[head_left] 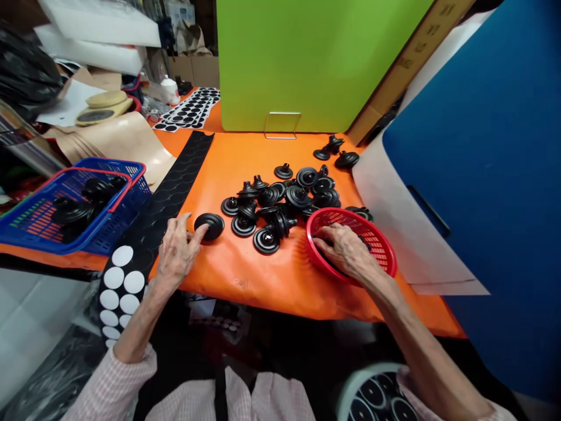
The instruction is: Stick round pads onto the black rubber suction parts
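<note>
My left hand (179,248) is at the left of the orange tabletop, its thumb over the near edge of a black ridged disc (210,225) and its other fingers curled beside it. My right hand (344,248) reaches into a red plastic basket (383,240), fingers bent down among dark parts; the fingertips and whatever they grip are hidden. Between my hands lies a loose pile of similar black stepped discs (298,197), several with a short central stem pointing up.
A blue basket (109,225) at left holds more black parts. A black strip with circles (175,190) runs beside it. Behind stands a green board (302,64) with a wire stand (283,126). A blue panel (482,146) and white sheet (390,204) border the right.
</note>
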Motion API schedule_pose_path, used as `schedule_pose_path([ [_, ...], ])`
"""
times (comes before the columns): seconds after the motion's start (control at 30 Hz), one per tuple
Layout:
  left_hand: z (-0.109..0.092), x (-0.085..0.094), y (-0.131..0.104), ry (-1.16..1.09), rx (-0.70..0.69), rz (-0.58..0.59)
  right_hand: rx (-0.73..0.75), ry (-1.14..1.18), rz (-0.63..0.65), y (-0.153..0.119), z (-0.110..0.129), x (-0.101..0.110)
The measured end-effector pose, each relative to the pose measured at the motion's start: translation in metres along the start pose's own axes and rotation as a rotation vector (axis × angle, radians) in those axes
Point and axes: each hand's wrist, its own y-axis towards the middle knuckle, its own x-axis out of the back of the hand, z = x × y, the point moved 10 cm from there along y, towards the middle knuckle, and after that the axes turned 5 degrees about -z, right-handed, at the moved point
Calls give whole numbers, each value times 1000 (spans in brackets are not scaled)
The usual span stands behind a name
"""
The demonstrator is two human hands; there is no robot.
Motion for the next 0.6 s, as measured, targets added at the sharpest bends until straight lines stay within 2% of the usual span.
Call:
schedule_pose_path([
  [0.07, -18, 9, -6, 111, -53, -140, 23, -62, 72, 6, -2, -16],
  [0.13, -45, 9, -14, 93, -138, -225, 32, -61, 74, 9, -2, -21],
  [0.17, -60, 0, -18, 49, -192, -200, 32, -55, 64, 10, -2, -21],
  [0.23, -91, -31, -25, -22, -288, -31, 27, -51, 45, 9, -2, -13],
  [0.3, -114, -65, -31, 11, -337, 149, 6, 4, -18, 2, 1, 9],
  [0.37, -124, -90, -36, 67, -341, 238, -21, 168, -89, -12, 11, 40],
  [0.43, -126, -102, -40, 63, -339, 252, -32, 424, -61, -31, 30, 58],
  [0.5, -125, -102, -45, 13, -351, 222, -33, 655, 85, -50, 57, 53],
  [0.57, -122, -98, -50, -71, -369, 202, -32, 771, 203, -64, 79, 34],
  [0.6, -120, -94, -52, -133, -359, 205, -12, 781, 215, -67, 86, 24],
])
